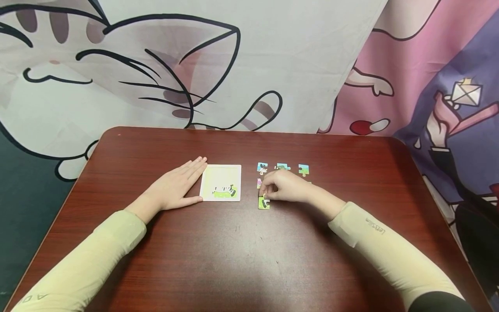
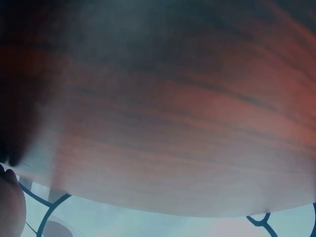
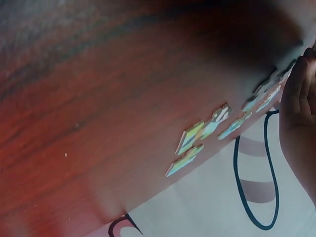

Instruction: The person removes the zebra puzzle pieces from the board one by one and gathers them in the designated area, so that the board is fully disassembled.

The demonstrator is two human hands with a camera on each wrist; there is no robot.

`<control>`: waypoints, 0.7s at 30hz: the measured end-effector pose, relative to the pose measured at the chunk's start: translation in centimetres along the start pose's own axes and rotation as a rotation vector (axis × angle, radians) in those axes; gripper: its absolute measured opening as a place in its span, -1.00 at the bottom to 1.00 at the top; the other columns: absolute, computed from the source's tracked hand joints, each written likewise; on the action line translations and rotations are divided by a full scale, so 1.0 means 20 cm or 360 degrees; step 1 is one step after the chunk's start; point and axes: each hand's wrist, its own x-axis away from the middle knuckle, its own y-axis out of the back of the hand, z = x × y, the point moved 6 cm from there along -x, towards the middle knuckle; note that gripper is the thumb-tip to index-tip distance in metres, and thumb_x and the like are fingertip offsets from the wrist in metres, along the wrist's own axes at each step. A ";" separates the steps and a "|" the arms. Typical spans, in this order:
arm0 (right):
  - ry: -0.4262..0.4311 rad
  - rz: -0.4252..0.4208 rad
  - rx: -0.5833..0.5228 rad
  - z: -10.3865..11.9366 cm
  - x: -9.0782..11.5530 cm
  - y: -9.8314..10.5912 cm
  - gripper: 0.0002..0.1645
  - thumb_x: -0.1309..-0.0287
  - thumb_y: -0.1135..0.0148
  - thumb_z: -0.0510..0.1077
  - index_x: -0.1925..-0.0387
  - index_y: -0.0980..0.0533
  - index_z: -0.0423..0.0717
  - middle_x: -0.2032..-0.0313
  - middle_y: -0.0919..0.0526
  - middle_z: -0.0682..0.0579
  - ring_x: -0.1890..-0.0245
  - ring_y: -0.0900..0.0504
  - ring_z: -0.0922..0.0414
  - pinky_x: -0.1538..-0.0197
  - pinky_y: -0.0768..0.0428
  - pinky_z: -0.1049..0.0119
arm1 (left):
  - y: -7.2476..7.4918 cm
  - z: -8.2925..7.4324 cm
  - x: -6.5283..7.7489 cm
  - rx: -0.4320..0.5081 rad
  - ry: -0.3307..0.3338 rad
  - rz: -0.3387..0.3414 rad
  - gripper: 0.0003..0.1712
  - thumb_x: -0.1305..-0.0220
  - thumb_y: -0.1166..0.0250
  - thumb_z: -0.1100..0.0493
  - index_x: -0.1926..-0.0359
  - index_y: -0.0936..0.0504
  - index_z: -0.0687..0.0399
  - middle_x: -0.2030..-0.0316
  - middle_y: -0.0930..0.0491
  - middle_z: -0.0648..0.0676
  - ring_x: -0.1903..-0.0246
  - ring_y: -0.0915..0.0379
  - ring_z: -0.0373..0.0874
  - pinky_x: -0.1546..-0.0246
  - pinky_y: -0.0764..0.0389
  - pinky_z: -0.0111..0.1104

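A square, white-edged puzzle board lies on the table, pale yellow inside with a green and black-white patch along its bottom. My left hand rests flat at its left side, fingers straight, fingertips and thumb against the edge. To the right of the board, my right hand has curled fingers, with thumb and forefinger at a green puzzle piece that they seem to pinch. Part of that piece is hidden. In the right wrist view, the same hand shows at the right edge.
Loose puzzle pieces lie around the right hand: a blue one, a blue-green one and another blue-green one. A pink piece peeks out beside the fingers. Behind the brown table hangs a cat-printed cloth.
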 end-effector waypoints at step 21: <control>0.0027 -0.0010 0.0050 0.01 -0.01 -0.02 -0.85 0.05 -0.36 -0.26 0.37 -0.64 0.01 0.36 -0.60 0.21 0.42 -0.57 0.39 0.30 -0.56 0.54 | -0.01 0.00 0.00 0.0005 0.0010 0.0001 0.06 -0.21 0.14 -0.45 -0.44 0.08 0.23 -0.45 0.13 0.17 -0.43 0.24 -0.02 -0.41 0.04 -0.20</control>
